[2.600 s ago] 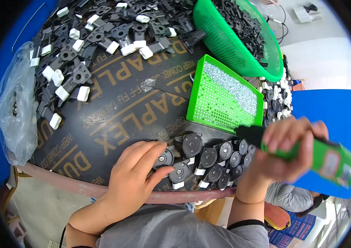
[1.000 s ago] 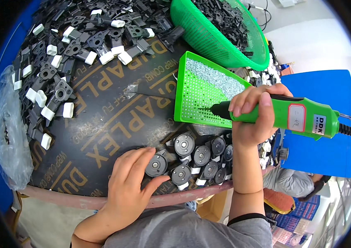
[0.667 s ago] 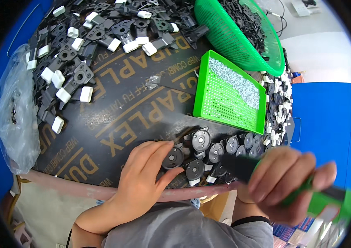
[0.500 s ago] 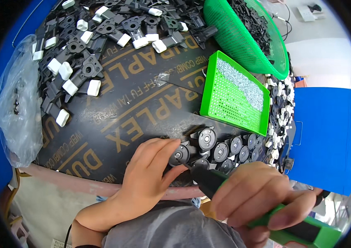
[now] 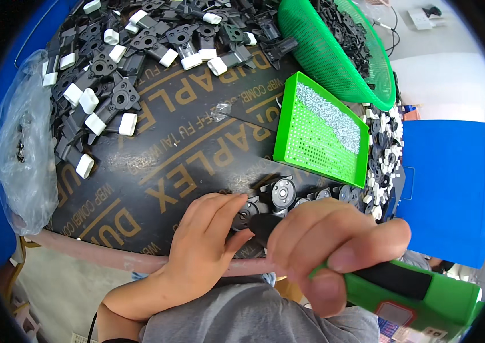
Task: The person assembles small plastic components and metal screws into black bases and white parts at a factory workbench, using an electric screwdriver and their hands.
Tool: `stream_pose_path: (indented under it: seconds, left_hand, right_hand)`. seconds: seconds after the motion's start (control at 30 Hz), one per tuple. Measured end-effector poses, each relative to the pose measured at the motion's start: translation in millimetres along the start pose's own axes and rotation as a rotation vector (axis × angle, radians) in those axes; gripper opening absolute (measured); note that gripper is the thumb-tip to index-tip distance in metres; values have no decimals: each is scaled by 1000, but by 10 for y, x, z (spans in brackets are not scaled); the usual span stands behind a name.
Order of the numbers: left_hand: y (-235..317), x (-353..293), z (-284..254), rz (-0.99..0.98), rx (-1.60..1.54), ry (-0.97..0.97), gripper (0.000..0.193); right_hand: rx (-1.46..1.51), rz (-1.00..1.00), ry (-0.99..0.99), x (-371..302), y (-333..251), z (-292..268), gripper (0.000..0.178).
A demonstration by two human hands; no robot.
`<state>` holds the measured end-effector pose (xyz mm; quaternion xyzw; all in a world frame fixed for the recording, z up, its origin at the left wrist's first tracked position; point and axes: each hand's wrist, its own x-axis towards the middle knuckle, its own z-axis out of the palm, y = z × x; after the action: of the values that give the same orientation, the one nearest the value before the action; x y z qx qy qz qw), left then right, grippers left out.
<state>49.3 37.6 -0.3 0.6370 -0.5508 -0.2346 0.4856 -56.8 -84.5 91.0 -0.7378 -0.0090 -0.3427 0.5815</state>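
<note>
My left hand point(image 5: 205, 243) steadies a black round plastic part point(image 5: 246, 214) near the table's front edge, with fingers on one side and thumb on the other. In my right hand point(image 5: 334, 246) is a green and black electric screwdriver point(image 5: 414, 294), gripped around its front. Its dark nose lies right beside the held part; the tip is hidden, so I cannot tell whether it touches. Another round black part point(image 5: 283, 193) with a metal centre sits just behind. Several more such parts point(image 5: 345, 194) stand in rows to the right, partly covered by my right hand.
Beyond the hands lies a green perforated tray point(image 5: 317, 134) with small silvery screws. A green mesh basket point(image 5: 334, 68) of black pieces stands behind it. Black brackets with white caps point(image 5: 122, 97) pile up at far left, by a clear plastic bag point(image 5: 22, 154). A blue bin point(image 5: 454, 194) is at right.
My right hand and the screwdriver have shifted left and slightly up, bringing the nose closer to the held part and covering more of the rows. My left hand stays nearly still.
</note>
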Motion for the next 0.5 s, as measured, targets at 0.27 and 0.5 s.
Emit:
stream_pose_path:
  seconds: [0.27,0.5]
  left_hand:
    - [18,-29,-1,-23,39,-26,53]
    - [20,-7,34,-17,77,-29,52]
  right_hand:
    - [-45,-182,204,28,-214,-209,22]
    - [-232,-68,555,-43,172,-844,21]
